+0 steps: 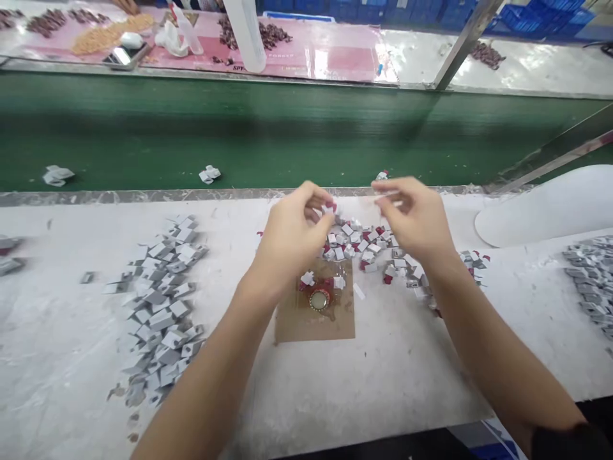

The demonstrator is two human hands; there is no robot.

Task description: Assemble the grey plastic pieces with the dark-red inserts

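Note:
My left hand [297, 233] is closed, pinching a small grey-and-red plastic part [329, 208] between thumb and fingertips. Level with it on the right, my right hand [416, 217] has its thumb and forefinger apart, slightly blurred, with nothing visible between them. Just beyond its fingertips lies a white-and-red piece [382, 176] at the belt's near edge. Below both hands spreads a pile of small grey-and-red parts [354, 239]. A brown cardboard square [316, 328] lies nearer me, bearing a round cap-like item [318, 299] with a pale centre, red smears and a few small white parts.
A heap of grey plastic pieces [163, 313] lies left, another grey heap [591, 281] far right. Beyond the table runs a green conveyor belt [287, 134] carrying white part clusters [209, 174]. A white cylinder [546, 204] and metal post [464, 48] stand right.

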